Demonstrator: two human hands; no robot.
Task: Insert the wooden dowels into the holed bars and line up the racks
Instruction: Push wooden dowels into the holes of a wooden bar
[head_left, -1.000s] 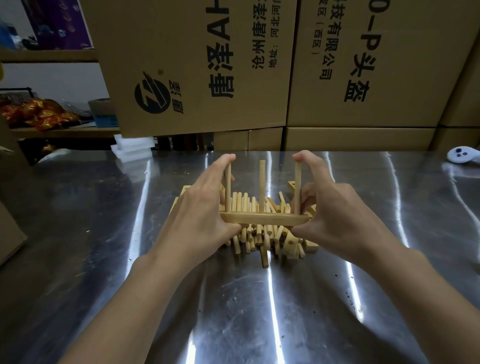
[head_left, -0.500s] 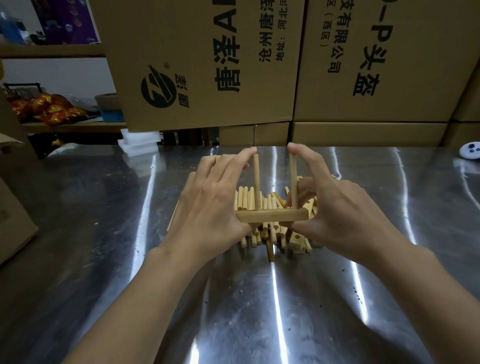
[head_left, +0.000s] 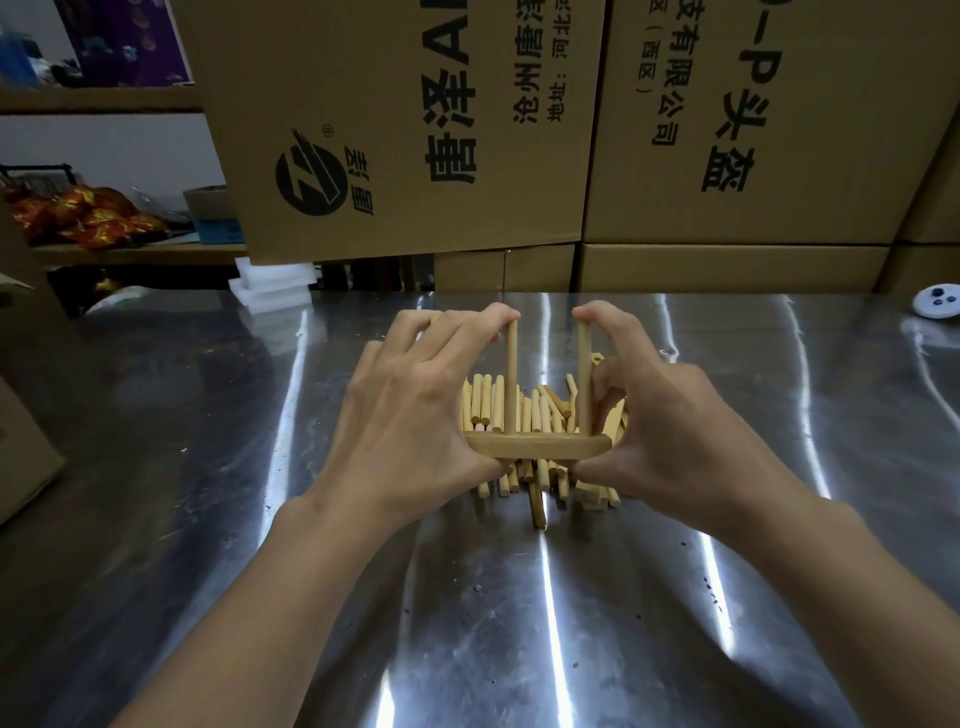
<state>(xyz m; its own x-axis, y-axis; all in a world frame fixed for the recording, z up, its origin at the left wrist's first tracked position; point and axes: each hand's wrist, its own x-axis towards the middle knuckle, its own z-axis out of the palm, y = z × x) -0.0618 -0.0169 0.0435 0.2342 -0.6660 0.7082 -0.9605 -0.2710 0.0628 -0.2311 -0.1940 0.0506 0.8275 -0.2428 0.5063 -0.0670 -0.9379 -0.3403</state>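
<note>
My left hand (head_left: 415, 415) and right hand (head_left: 670, 431) pinching opposite ends of pale rectangular holed wooden bar (head_left: 540, 446), bar level above loose round dowel pile (head_left: 485, 400), fingertips (head_left: 504, 314) capping two smooth upright dowels (head_left: 511, 379) seated in bar, streaky reflective steel table (head_left: 519, 623) beneath, printed cardboard cartons (head_left: 415, 130) beyond.

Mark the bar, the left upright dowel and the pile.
bar (head_left: 540, 447), head view, front face middle.
left upright dowel (head_left: 511, 379), head view, mid shaft.
pile (head_left: 484, 400), head view, dowels behind bar.

Left grip (head_left: 410, 410) and right grip (head_left: 675, 421) face inward, both curled and pinching
</note>
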